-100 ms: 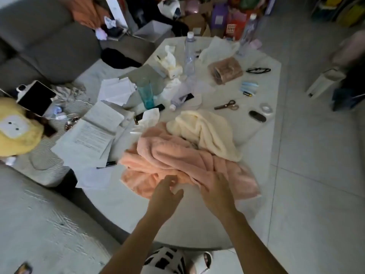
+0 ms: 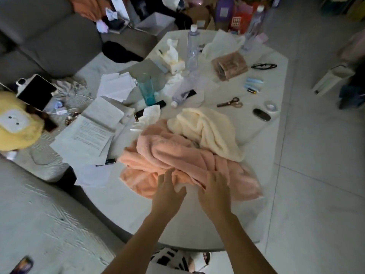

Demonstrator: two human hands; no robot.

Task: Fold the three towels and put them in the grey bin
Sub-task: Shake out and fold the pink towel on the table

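Papers [image 2: 87, 139] crowd the left of the surface [image 2: 110, 202], so spreading that way could shove them off. The left hand [image 2: 167, 196] hovers with fingers apart, fingertips just touching the pink towel [image 2: 158, 153]. The right hand [image 2: 215, 192] rests on a fold, grip hidden, can't tell if it's pinching. The cream towel [image 2: 205, 129] lies across the pink one, so lifting may drag it. Pink cloth reaches the right edge and could slip floorward. No grey bin in sight.

Left hand [image 2: 167, 196], right hand [image 2: 214, 192] on crumpled pink towel [image 2: 173, 155]; cream towel [image 2: 205, 127] behind
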